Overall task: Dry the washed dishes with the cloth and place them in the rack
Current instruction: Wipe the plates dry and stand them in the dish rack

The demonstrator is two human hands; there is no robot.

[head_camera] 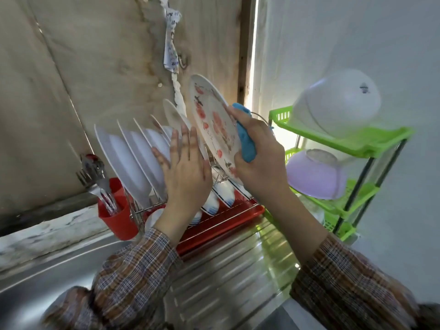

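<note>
Steel counter [226, 270] w/ rack [223, 222]: R hand [259, 160] grips plate [214, 115] + cloth [247, 144], just right of slots; L hand [185, 172] flat on racked plates [128, 158].

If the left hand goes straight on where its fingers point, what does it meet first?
Probably the small white plate standing upright just above the left hand; depth is unclear.

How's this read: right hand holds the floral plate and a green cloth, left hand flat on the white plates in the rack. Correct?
One slip: the cloth is blue, not green; the head view shows it. Right hand holds the floral plate and that cloth, left hand flat on the white plates in the rack.
</note>
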